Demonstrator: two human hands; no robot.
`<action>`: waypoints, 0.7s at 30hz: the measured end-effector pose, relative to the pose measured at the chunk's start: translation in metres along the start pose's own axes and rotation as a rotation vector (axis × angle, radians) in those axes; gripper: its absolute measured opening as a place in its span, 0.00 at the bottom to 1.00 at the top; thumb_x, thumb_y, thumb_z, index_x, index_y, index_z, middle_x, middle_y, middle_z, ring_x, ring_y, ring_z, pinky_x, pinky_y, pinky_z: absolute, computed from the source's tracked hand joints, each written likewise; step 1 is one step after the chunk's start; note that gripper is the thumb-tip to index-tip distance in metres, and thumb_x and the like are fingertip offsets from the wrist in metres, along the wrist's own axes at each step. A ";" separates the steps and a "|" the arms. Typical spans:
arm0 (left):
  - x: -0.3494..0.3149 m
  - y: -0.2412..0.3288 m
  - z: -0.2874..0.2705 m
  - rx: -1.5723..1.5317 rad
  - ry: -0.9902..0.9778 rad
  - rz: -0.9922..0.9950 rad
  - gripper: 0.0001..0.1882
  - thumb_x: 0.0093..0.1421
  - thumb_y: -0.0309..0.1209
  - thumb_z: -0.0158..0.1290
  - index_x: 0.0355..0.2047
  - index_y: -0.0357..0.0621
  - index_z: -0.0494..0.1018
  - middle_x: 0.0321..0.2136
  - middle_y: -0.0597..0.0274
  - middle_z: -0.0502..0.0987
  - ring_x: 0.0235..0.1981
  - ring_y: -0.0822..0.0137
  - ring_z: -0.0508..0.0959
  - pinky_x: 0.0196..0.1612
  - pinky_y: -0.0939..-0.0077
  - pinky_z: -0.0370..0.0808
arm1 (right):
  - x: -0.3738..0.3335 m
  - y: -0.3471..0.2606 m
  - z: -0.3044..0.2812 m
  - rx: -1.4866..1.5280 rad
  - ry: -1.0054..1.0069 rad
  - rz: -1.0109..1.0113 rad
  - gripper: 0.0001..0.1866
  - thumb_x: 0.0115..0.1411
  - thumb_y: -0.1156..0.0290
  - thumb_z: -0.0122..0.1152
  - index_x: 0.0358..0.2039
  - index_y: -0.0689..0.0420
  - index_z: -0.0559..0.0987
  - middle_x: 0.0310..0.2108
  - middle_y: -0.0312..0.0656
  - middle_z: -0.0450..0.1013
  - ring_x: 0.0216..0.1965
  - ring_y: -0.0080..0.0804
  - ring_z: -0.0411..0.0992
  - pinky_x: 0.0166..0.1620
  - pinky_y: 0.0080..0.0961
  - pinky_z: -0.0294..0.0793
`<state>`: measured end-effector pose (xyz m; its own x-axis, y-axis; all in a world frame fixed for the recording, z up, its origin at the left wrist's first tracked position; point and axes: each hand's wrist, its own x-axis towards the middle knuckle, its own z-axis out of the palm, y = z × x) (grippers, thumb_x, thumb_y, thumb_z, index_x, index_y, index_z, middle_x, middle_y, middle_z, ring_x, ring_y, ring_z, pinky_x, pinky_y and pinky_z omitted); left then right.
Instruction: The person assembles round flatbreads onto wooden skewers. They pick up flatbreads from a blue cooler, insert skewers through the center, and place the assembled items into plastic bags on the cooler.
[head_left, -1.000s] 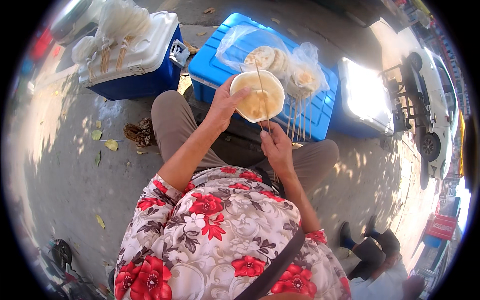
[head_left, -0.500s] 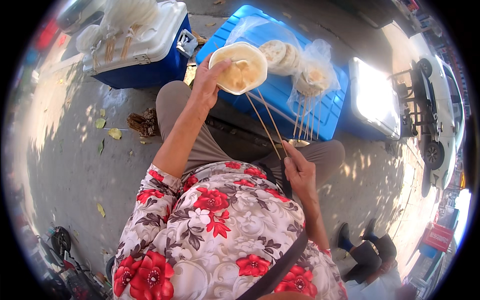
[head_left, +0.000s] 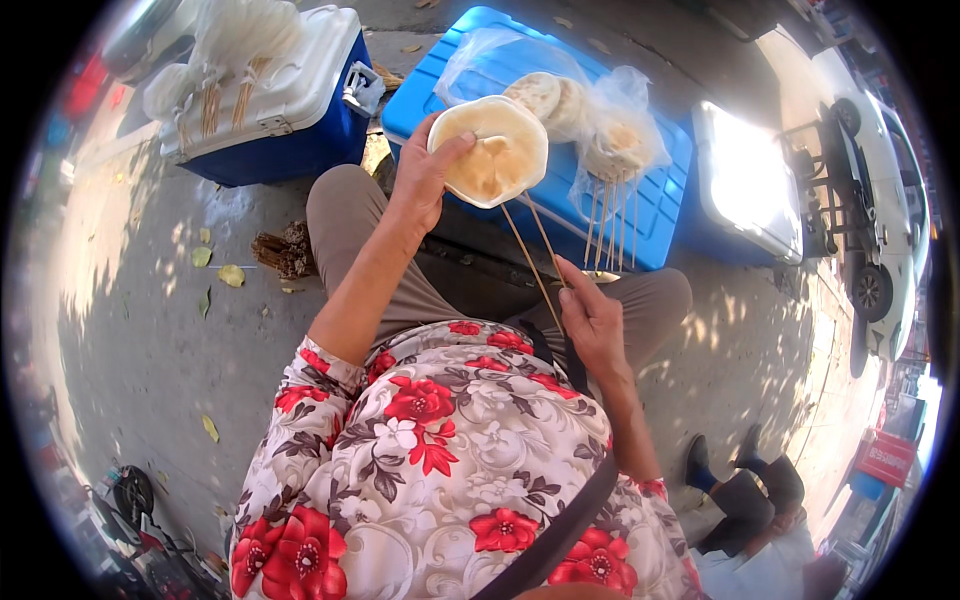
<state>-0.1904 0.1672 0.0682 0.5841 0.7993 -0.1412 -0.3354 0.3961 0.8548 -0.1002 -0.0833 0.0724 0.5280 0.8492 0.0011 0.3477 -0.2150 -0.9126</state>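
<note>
My left hand (head_left: pixel 424 178) grips a round pale wafer (head_left: pixel 492 150) with a glossy tan middle, the thumb lying on top and the fingers hidden beneath. Two thin wooden sticks (head_left: pixel 532 250) run down from the wafer's lower edge; where they end under it is hidden. Their lower ends lie at my right hand (head_left: pixel 596 325), which is closed round at least one of them. Beyond the wafer, several pale round wafers (head_left: pixel 555 100) lie in a clear plastic bag on a bright blue lidded box (head_left: pixel 420 95). Beside them, a bagged stack of wafers (head_left: pixel 622 145) has several sticks (head_left: pixel 612 215) pointing toward me.
At the far left, a blue cooler with a white lid (head_left: pixel 300 75) carries plastic bags and stick bundles. A second white-lidded cooler (head_left: pixel 748 180) stands right of the blue box. A brown stick bundle (head_left: pixel 285 250) is on the ground near my left knee. Someone's legs (head_left: pixel 745 500) show lower right.
My left hand has brought the wafer slightly nearer and to the right. My right hand has slid a little up the sticks toward the wafer.
</note>
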 end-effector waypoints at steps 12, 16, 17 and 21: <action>-0.025 -0.013 0.011 0.092 -0.106 0.082 0.20 0.55 0.26 0.56 0.48 0.38 0.67 0.39 0.64 0.75 0.39 0.76 0.75 0.42 0.80 0.73 | 0.023 -0.010 0.024 0.450 -0.024 0.155 0.18 0.64 0.72 0.49 0.54 0.60 0.69 0.16 0.27 0.60 0.17 0.11 0.54 0.20 0.13 0.53; -0.027 -0.013 0.009 0.093 -0.105 0.070 0.20 0.55 0.26 0.56 0.49 0.38 0.67 0.40 0.64 0.75 0.39 0.76 0.75 0.43 0.80 0.72 | 0.029 -0.007 0.030 0.479 -0.050 0.182 0.16 0.65 0.71 0.47 0.52 0.61 0.69 0.16 0.27 0.61 0.16 0.11 0.56 0.20 0.12 0.54; -0.027 -0.014 0.008 0.104 -0.110 0.063 0.21 0.55 0.26 0.57 0.49 0.37 0.67 0.40 0.64 0.75 0.39 0.76 0.75 0.43 0.80 0.72 | 0.030 -0.008 0.030 0.489 -0.057 0.197 0.16 0.65 0.71 0.46 0.52 0.61 0.68 0.16 0.28 0.62 0.16 0.11 0.57 0.20 0.12 0.56; -0.025 -0.020 0.007 0.086 -0.109 0.049 0.21 0.55 0.27 0.57 0.48 0.37 0.67 0.39 0.64 0.75 0.39 0.76 0.75 0.43 0.80 0.72 | 0.034 0.001 0.035 0.448 -0.029 0.164 0.15 0.65 0.70 0.47 0.50 0.62 0.68 0.16 0.29 0.62 0.16 0.12 0.57 0.20 0.12 0.57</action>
<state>-0.1935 0.1362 0.0580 0.6471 0.7609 -0.0475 -0.3032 0.3140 0.8997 -0.1089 -0.0383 0.0568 0.5241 0.8358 -0.1632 -0.1099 -0.1236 -0.9862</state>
